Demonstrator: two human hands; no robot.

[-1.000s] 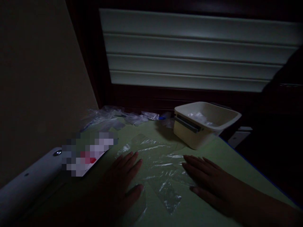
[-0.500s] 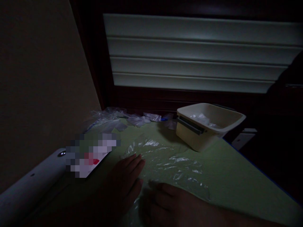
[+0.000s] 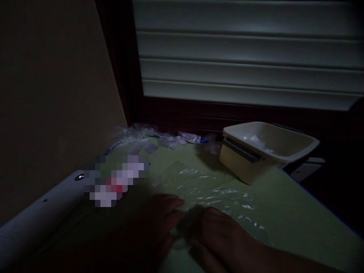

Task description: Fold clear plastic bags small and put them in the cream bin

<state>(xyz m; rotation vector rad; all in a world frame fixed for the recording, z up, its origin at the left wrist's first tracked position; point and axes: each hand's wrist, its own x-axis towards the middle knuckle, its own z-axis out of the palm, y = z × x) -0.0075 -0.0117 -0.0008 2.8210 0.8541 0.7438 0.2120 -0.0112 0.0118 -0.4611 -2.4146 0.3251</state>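
A thin, crinkled clear plastic bag (image 3: 218,195) lies spread on the green tabletop (image 3: 284,212). My left hand (image 3: 163,218) is at its near left edge, with bent fingers that look closed on the film; dimness and blur hide the fingertips. Close beside it, my right hand (image 3: 220,237) is curled with the thumb tucked under, also apparently gripping the near edge of the bag. A small gap separates the two hands, and a bit of film shows there.
A cream bin (image 3: 241,167) with a dark handle holds some clear plastic at the back right. More crumpled plastic bags (image 3: 145,140) line the back edge. At left are a long white object (image 3: 42,212) and a blurred-out item (image 3: 119,182). A louvred panel (image 3: 241,53) stands behind.
Both hands have curled their fingers in, the left from a flatter pose, and come closer together at the near edge of the bag. The view has shifted slightly left.
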